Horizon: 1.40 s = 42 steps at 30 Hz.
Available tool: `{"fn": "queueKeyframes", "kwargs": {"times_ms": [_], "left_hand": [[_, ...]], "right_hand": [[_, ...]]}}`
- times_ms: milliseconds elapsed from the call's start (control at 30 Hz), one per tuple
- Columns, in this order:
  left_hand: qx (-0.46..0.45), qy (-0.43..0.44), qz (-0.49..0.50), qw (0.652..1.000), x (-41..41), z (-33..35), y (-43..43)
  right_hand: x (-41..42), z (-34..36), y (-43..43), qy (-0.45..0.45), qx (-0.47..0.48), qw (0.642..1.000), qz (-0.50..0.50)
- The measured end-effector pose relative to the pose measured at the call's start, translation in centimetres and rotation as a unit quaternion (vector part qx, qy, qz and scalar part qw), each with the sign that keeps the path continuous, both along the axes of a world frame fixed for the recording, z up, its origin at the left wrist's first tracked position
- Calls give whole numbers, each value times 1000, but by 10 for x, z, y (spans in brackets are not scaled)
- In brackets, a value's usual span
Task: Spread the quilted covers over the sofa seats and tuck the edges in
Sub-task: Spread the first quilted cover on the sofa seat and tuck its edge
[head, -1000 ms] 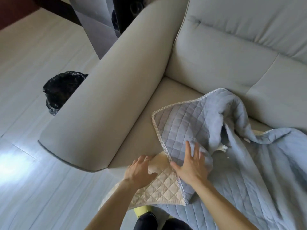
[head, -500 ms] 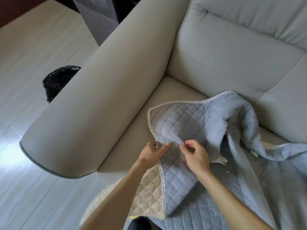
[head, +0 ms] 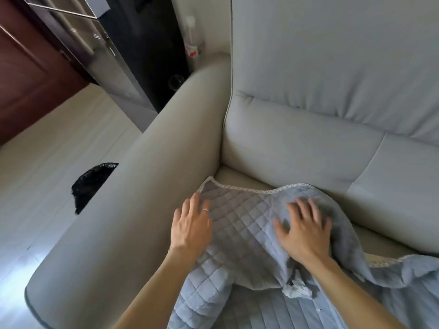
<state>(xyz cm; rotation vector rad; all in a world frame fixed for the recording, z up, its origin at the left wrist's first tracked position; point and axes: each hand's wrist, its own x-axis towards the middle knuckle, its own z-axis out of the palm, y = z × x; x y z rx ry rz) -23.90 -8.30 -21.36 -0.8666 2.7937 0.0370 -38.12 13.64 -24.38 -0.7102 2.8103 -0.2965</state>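
Observation:
A blue-grey quilted cover [head: 244,219] with a white lace edge lies rumpled on the beige sofa seat [head: 237,176]. Its near-left corner sits close to the crease where the seat meets the armrest [head: 147,210]. My left hand [head: 192,224] lies flat with straight fingers on the cover's left edge, beside the armrest. My right hand [head: 304,231] presses flat on a raised fold of the cover, fingers spread. To the right the cover is still bunched, and a strip of bare seat shows behind it.
The sofa backrest [head: 320,138] rises behind the seat. A black bag [head: 90,184] sits on the pale floor left of the armrest. A dark cabinet [head: 142,55] and a plastic bottle [head: 193,41] stand behind the armrest's far end.
Both hands let go of the pinched edge and now lie flat on the cover. The cover's corner has moved back toward the seat's rear corner, and the beige underside no longer shows.

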Motion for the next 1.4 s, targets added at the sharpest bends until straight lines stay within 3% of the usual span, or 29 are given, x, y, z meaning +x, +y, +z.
{"fn": "queueKeyframes", "kwargs": {"times_ms": [100, 167, 233, 333, 467, 567, 633, 700, 767, 833, 867, 933, 1233, 1333, 1400], "left_hand": [[125, -61, -40, 989, -22, -20, 31], [236, -137, 57, 960, -33, -46, 43], [301, -174, 152, 925, -31, -78, 45], [275, -174, 137, 936, -24, -110, 45], [237, -131, 45, 962, -39, -127, 25], [240, -159, -4, 958, -63, -134, -1], [241, -163, -16, 957, -69, -134, -8], [223, -135, -31, 965, -69, -132, -9], [201, -89, -37, 975, -72, -134, -13], [224, -77, -14, 971, -78, -138, -19], [240, -83, 1, 967, -80, -141, -22], [245, -84, 19, 966, -82, -153, -26], [193, -50, 46, 979, -98, -167, -44], [115, 66, -49, 990, -111, -161, -33], [147, 62, -70, 985, -126, -162, -40]], "right_hand": [[-11, -36, 28, -172, 92, 981, -8], [-10, -55, 44, -232, 122, 964, -33], [-3, -64, 54, -222, 168, 960, -32], [11, -68, 65, -193, 181, 963, -55], [20, -68, 74, -210, 190, 954, -96], [19, -60, 56, -223, 233, 938, -127], [14, -52, 33, -176, 258, 941, -131], [10, -47, 7, -70, 202, 970, -113], [9, -55, -19, -22, 102, 990, -90], [3, -70, -45, -122, 52, 988, -84], [1, -83, -56, -185, 51, 978, -83], [-1, -107, -70, -227, 86, 968, -64], [-19, -106, -81, -124, 120, 985, -20], [-25, -95, -70, -69, 71, 993, -61], [-28, -100, -58, -119, 73, 987, -84]]}}
